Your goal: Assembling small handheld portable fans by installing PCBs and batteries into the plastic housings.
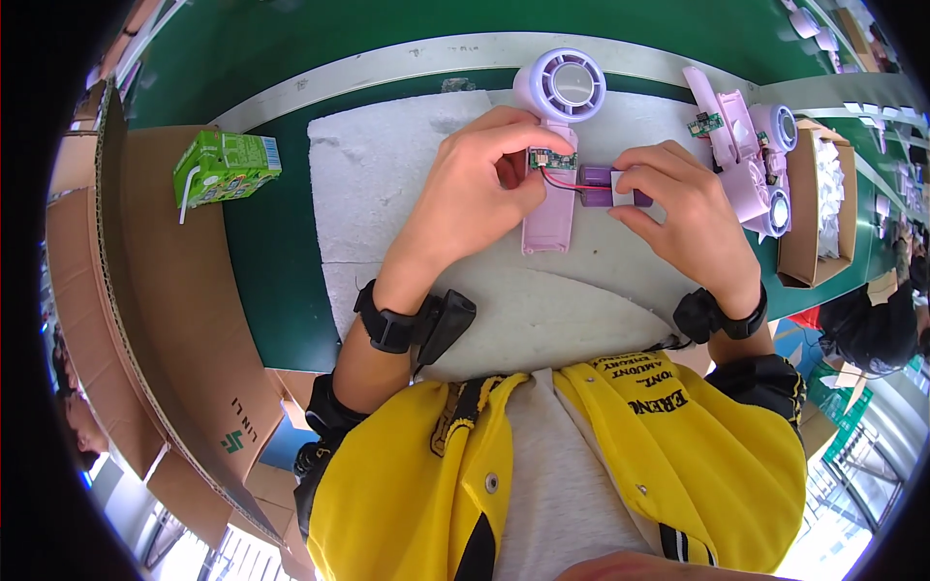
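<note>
Foam (363, 184) is lying on the table (266, 281); over it, the left hand (475, 179) is grasping one fan (554, 221) at its board (560, 162), the right hand (683, 189) pinching one battery (595, 187) just beside the fan. Keeping both wires (562, 184) slack is probably sparing them strain. Two more fans (778, 126) are lying to the right.

We found the bench brightly and evenly lit, with only soft shadows on the pale foam sheet (358, 194). Strong light burned out the windows (833, 518) at lower right. The left hand (477, 184) and right hand (686, 198) looked fairly crisp. The white ledge (387, 64) bowed with lens distortion, black framed the rim, and the far right background seemed soft, perhaps out of focus.
</note>
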### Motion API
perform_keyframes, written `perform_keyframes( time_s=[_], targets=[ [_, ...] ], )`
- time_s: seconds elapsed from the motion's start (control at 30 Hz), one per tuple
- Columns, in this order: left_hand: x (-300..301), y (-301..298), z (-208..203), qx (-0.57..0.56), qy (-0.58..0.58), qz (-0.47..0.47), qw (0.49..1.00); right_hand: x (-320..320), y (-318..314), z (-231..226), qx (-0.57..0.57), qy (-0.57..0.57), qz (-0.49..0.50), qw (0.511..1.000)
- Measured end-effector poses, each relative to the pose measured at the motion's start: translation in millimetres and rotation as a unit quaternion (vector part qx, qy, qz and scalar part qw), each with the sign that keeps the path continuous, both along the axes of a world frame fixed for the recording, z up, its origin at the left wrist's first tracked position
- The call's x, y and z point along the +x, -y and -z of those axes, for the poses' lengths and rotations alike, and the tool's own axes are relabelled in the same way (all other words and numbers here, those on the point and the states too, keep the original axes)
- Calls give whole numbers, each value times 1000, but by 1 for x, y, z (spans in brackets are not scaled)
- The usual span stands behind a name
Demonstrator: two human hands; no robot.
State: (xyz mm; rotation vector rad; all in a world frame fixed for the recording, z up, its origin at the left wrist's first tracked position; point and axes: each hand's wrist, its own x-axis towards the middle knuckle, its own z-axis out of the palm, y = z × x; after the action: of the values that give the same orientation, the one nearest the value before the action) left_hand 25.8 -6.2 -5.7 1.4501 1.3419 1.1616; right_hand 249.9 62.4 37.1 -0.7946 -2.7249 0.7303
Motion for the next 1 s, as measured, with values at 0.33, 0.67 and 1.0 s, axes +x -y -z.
perform_keyframes(
  time_s=[0.33,0.67,1.0],
  targets=[
    [3,2,1,-26,18,-14,999,-3,15,2,94,-17,8,995],
    [1,1,5,-18,26,-30,999,-1,6,6,79,-23,8,997],
    [-6,-1,-2,8,-13,8,1000,-1,12,3,88,-13,8,996]
  ],
)
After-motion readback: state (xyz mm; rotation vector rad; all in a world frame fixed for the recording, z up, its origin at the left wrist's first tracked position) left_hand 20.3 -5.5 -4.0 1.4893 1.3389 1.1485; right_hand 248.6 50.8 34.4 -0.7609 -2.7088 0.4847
